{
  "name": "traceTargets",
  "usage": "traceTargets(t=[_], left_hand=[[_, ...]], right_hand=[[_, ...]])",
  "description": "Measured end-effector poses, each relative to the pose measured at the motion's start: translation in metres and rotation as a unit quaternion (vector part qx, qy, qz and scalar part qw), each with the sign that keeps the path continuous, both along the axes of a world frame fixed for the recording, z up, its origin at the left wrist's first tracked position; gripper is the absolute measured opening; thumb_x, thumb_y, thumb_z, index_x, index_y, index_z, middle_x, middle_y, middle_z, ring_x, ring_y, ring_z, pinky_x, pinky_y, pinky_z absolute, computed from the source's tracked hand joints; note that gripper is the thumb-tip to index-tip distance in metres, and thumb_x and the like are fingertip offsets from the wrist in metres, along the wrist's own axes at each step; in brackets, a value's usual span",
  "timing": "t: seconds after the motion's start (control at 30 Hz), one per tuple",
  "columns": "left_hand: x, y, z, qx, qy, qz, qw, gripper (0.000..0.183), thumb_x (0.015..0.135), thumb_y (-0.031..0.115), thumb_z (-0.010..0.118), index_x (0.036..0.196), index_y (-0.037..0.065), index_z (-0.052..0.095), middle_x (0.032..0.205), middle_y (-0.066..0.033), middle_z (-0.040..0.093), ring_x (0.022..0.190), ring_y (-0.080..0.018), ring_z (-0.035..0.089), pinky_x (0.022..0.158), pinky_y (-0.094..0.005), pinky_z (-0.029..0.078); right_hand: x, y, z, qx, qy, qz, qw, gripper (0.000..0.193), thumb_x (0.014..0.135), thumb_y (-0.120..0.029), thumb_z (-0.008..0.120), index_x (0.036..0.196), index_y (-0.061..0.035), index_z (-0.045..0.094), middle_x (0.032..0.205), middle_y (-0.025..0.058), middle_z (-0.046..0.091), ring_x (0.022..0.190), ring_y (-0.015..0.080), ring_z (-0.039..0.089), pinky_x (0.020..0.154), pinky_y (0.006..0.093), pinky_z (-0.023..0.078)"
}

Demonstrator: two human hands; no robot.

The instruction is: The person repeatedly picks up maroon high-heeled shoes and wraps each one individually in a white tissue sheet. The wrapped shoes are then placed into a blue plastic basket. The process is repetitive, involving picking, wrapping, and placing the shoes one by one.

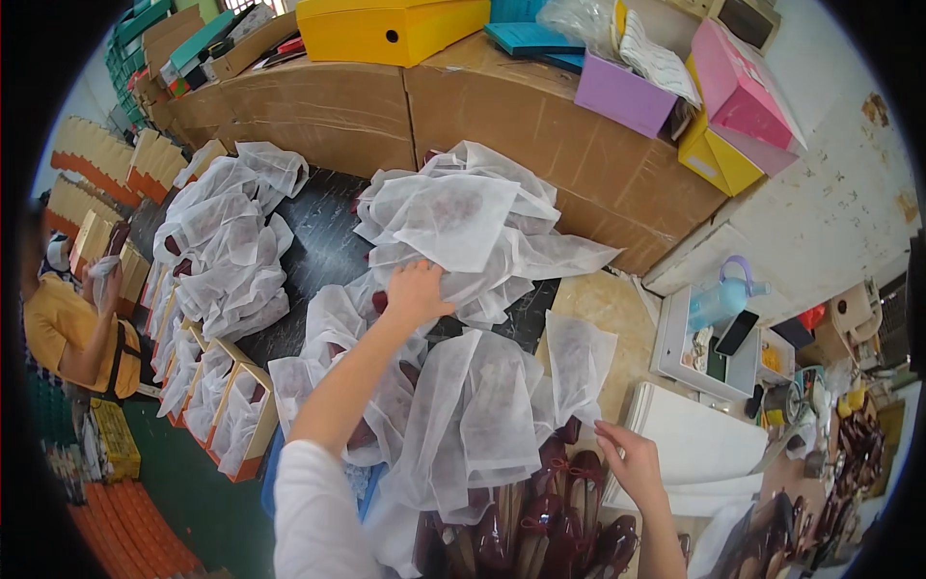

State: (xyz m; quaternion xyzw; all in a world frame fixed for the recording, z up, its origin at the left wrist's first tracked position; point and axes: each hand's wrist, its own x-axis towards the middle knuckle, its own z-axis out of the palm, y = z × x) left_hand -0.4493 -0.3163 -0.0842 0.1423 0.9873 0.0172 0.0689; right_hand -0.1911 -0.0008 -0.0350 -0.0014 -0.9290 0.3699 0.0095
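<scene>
My left hand point(415, 292) reaches over a heap of dark red shoes wrapped in thin white cloth. It rests on the white wrapping point(444, 217), fingers and thumb apart. My right hand point(630, 461) is lower right, thumb and forefinger apart, near the toe of a dark red shoe point(570, 430) that pokes from a white cloth bag point(580, 372). Whether its fingertip touches that bag I cannot tell. Between my arms lie more wrapped shoes point(492, 415). Unwrapped glossy dark red shoes point(540, 511), some with bows, stand below them.
Left are more wrapped shoes point(231, 232) and open shoe boxes point(253, 420). A person in yellow point(72, 328) works at the far left. Cardboard cartons point(318, 111) edge the back. At right are a white tray point(680, 357) with a blue bottle point(714, 304), and white sheets point(690, 434).
</scene>
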Motion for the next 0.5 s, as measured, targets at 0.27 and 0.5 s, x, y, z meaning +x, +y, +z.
traceTargets(t=[0.27,0.5], left_hand=[[0.133,0.030,0.085,0.757,-0.270,0.215,0.554,0.062,0.084,0.046,0.062,0.124,0.000,0.048,0.114,-0.0088,0.058,0.101,-0.0171,0.058,0.085,-0.0299,0.046],[0.249,0.099,0.097,0.797,-0.195,0.219,0.528,0.068,0.092,0.039,0.052,0.136,-0.007,0.028,0.130,-0.0142,0.045,0.118,-0.0210,0.045,0.099,-0.0314,0.035]], right_hand=[[0.028,-0.108,0.065,-0.050,0.220,0.164,0.960,0.032,0.073,0.001,0.064,0.105,-0.0048,0.064,0.102,0.0088,0.063,0.088,0.0234,0.062,0.075,0.0318,0.051],[0.090,-0.103,0.088,0.184,0.209,0.066,0.958,0.055,0.063,-0.006,0.071,0.116,-0.0058,0.056,0.122,0.0170,0.048,0.109,0.0344,0.049,0.089,0.0413,0.044]])
